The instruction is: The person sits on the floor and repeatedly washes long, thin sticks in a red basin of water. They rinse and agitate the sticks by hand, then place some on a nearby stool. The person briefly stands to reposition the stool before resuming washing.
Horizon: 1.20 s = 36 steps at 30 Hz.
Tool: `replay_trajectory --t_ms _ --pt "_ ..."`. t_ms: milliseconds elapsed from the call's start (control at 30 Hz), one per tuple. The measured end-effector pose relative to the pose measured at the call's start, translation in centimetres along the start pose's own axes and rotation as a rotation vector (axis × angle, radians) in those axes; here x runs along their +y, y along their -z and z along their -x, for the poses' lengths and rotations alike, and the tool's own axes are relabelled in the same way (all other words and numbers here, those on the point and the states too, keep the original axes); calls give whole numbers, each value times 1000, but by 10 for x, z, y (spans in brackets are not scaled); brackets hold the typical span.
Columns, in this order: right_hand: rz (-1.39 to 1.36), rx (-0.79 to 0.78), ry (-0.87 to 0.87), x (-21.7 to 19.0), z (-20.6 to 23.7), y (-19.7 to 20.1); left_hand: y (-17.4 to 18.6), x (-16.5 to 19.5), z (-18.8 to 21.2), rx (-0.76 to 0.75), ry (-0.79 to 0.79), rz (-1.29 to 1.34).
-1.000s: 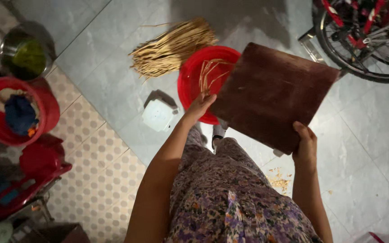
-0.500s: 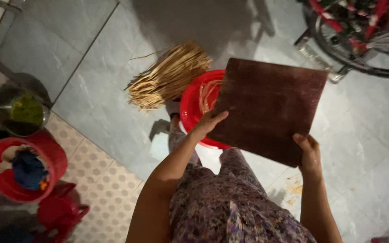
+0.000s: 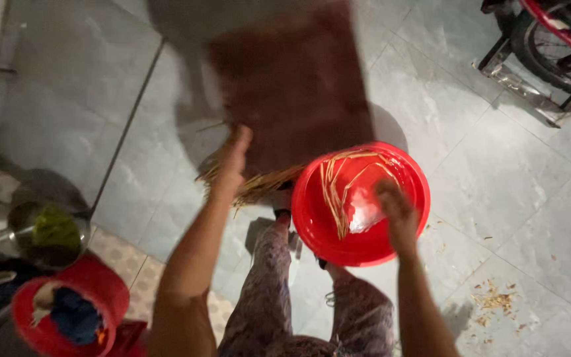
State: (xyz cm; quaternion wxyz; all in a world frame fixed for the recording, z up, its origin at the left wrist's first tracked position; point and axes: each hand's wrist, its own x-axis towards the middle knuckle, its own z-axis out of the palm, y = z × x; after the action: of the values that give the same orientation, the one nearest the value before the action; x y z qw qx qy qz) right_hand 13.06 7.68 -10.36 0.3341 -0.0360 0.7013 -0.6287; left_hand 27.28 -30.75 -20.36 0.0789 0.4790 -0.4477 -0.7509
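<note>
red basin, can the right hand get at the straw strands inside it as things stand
Probably yes. The right hand hangs over the red basin with nothing between it and the straw strands; the brown board, at the left hand, sits off to the side.

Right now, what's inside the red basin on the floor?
The red basin holds a few pale straw strands and a glossy patch, maybe water. The right hand covers part of the near side, and motion blur hides finer detail.
</note>
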Motion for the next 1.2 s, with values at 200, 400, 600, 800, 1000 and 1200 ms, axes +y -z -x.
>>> replay_trajectory --t_ms 200,400,600,800,1000,1200 --pt "131 60 -412 168 39 12 52 9 -151 197 -219 99" --pt "117 87 -510 299 63 66 78 -19 -237 300 -454 175" --pt "56 176 -496 357 26 93 136 -34 -234 85 -495 153" --pt "228 137 -331 381 -31 96 176 -63 -228 45 -605 13" --pt "-244 94 -43 401 -57 110 188 -87 -219 39 -587 2" --pt "-27 332 -183 426 -26 118 177 -107 -204 -22 -407 13"
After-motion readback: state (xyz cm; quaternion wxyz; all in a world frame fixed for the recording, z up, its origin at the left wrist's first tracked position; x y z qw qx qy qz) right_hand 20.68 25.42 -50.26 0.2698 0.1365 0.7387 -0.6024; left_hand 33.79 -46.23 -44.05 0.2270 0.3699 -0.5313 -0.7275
